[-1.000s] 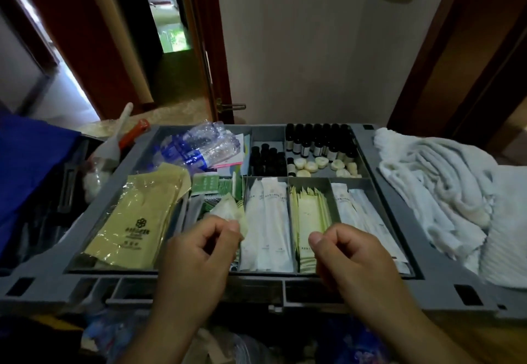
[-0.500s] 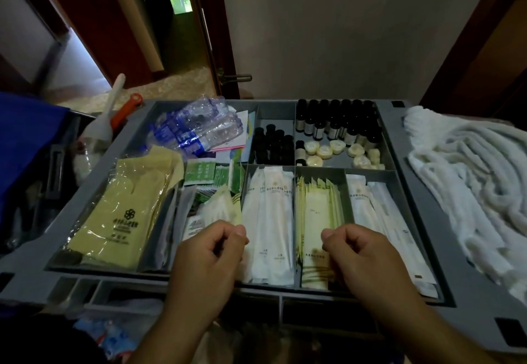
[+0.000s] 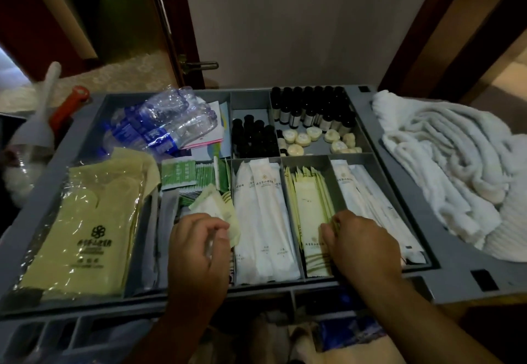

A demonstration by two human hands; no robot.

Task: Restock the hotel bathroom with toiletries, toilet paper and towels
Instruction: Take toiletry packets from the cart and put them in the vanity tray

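Filling the view is the big grey plastic compartmented cart tray. At three o'clock a heap of white terry towels lies on its ledge. Round at eight o'clock are the flat yellow-green packs in clear film; up at eleven, crumpled clear water bottles with blue labels.

Now the hands, both down at six o'clock. The left hand has its fingers curled, pinching a pale green paper packet just beside the long white paper sachets. The right hand has its fingertips hooked into the near end of the slim pale-yellow sachets, filed on edge at five o'clock. It's gripping them, though how many I can't tell.

The trick here, I'd say: peel one sachet off the row with the thumb and lift it straight up so its neighbours stay filed. Don't drag loose ones over the divider.
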